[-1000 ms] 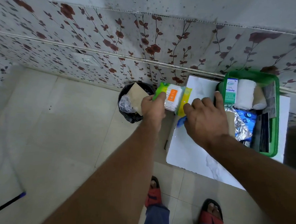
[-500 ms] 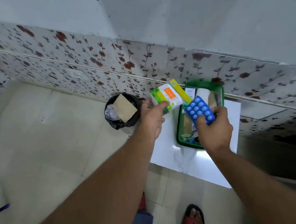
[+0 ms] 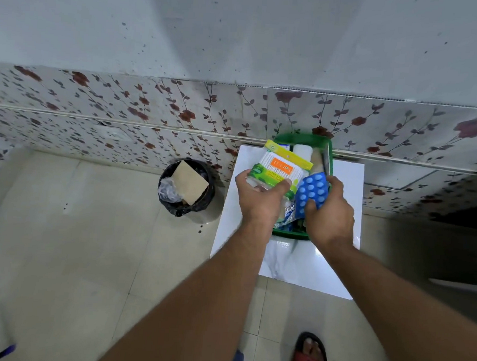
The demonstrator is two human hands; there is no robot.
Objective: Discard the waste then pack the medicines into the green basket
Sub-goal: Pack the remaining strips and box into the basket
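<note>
Nearest, a sandalled foot [image 3: 311, 355] is seen on the pale floor tiles, and both forearms are stretched forward over a white board [image 3: 335, 270] laid on the floor. On that board the green basket [image 3: 290, 234] is set against the flowered wall tiles. Over the basket's near half, the left hand [image 3: 261, 198] is closed round a cotton-swab pack [image 3: 281, 169], with the thumb pressed on its printed face and the fingers curled under its left end; the pack is held tilted, above the basket's contents. Just beside it, the right hand [image 3: 329, 211] is pinched on a blue blister strip [image 3: 312, 191], thumb on the blistered face and fingers behind, the strip also hanging over the basket. Both items are judged light; the pack looks stiff but smooth-wrapped, so a grip across its short width is judged safest, while the strip should be held by its flat edges, since its thin foil may buckle. Deeper in the basket, a white bandage roll [image 3: 302, 152] and crumpled foil strips [image 3: 287, 214] are visible. Further left, well apart, a black-lined waste bin [image 3: 185, 189] stands on the floor, already holding brown card and clear plastic.
</note>
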